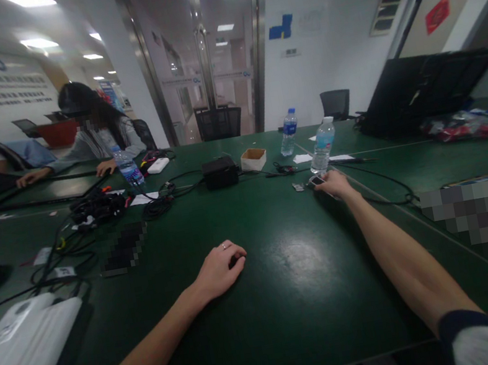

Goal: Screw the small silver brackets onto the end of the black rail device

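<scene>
On the green table, my left hand [222,269] rests loosely closed, its fingers curled towards the thumb. A ring sits on one finger, and nothing shows in the hollow of the hand. My right hand [337,183] reaches forward on the right and is closed on a small dark object with a pale rim [318,181], whose exact kind I cannot make out. Just behind that hand stands a water bottle with a white cap [323,146]. Small silvery bits [298,187] lie to the left of its fingertips.
A black box [220,173] with cables, an open small carton [254,159] and a blue-capped bottle [289,133] stand farther back. A phone [124,249] and a white case [24,356] lie left. A dark monitor [433,89] is at right. A person [95,130] sits across, far left.
</scene>
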`<state>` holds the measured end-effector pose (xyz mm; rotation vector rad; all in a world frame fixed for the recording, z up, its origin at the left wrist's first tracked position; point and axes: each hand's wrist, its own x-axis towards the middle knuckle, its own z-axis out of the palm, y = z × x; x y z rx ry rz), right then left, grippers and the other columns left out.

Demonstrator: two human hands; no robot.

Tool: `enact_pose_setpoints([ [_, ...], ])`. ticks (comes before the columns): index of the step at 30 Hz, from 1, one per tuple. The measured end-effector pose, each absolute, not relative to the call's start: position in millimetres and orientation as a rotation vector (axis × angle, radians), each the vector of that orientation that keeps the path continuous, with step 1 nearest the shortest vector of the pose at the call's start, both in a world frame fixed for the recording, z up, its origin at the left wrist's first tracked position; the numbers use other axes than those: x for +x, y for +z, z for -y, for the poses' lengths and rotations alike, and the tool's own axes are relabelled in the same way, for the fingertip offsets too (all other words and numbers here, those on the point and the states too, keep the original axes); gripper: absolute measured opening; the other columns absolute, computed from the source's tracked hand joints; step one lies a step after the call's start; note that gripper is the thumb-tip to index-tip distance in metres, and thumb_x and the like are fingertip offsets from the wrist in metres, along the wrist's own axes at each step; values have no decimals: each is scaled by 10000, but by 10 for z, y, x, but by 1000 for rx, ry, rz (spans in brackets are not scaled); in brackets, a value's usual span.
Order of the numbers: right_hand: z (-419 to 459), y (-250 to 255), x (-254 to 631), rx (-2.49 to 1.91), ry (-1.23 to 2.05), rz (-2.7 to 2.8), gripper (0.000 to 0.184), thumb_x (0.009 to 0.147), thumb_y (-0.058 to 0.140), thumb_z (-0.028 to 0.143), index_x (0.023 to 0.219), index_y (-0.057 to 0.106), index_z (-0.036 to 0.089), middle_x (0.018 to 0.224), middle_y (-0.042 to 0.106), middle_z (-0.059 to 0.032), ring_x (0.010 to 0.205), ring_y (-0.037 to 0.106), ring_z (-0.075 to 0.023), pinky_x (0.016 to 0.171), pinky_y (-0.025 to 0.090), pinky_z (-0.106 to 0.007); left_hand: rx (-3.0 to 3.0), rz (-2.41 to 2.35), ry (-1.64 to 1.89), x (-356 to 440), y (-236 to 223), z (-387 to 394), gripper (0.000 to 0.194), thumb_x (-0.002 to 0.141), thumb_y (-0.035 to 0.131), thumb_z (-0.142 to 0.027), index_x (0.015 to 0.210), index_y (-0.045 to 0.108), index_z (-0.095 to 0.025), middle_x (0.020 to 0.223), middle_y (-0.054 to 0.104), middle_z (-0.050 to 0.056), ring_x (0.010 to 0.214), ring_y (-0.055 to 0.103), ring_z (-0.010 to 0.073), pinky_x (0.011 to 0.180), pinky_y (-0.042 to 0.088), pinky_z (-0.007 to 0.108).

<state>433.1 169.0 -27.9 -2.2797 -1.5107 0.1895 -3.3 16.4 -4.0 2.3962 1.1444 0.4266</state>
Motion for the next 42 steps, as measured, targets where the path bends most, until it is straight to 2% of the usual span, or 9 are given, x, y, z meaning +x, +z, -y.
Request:
enact_pose_setpoints([
  [3,-1671,-282,4312,-2258,123,1518,391,659,724,333,997,606,175,990,660,-78,923,612,-238,763,473,-293,2402,-1151,420,-26,-23,-155,220,918,477,-274,1052,631,-192,1048,590,46,919,577,196,819,486,337],
  [6,-1653,-273,4292,-2240,66,1548,437,660,723,318,1048,571,187,1030,649,-79,949,603,-240,786,466,-298,2409,-1141,429,-28,-25,-153,224,920,479,-279,1054,633,-186,1042,588,48,908,578,198,803,490,340],
  [20,-1631,-299,4303,-2175,-83,1650,335,673,692,250,977,561,198,946,642,-83,856,605,-235,710,456,-294,2434,-1130,462,-32,-51,-163,211,912,488,-258,1031,641,-178,1007,590,50,868,572,190,772,482,323],
  [27,-1638,-289,4302,-2148,-48,1607,380,666,704,253,1013,565,185,1006,628,-98,916,590,-245,756,456,-307,2418,-1143,418,-36,-31,-152,227,922,479,-269,1062,633,-181,1035,582,51,900,566,193,786,476,324],
  [30,-1654,-261,4309,-2130,36,1521,430,644,725,272,1030,567,170,995,625,-100,916,589,-246,758,455,-302,2413,-1142,403,-41,-36,-155,231,925,474,-273,1072,631,-189,1043,579,49,901,564,191,784,475,319],
  [33,-1677,-223,4323,-2055,252,1369,442,597,760,277,990,601,152,938,639,-89,910,586,-244,749,448,-290,2421,-1141,412,-39,-40,-160,231,924,476,-276,1062,636,-182,1032,581,52,891,564,190,784,475,322],
  [38,-1676,-201,4314,-1912,562,1298,230,620,754,256,801,677,137,755,656,-35,765,604,-184,667,449,-243,2433,-1138,419,-31,-38,-159,230,923,469,-275,1053,635,-185,1023,589,52,891,568,194,795,478,331],
  [42,-1620,-194,4279,-1833,763,1228,105,697,695,198,765,679,120,641,649,-37,587,587,-143,534,451,-219,2431,-1134,425,-34,-37,-156,224,920,478,-273,1052,636,-184,1022,588,46,894,569,190,802,477,331],
])
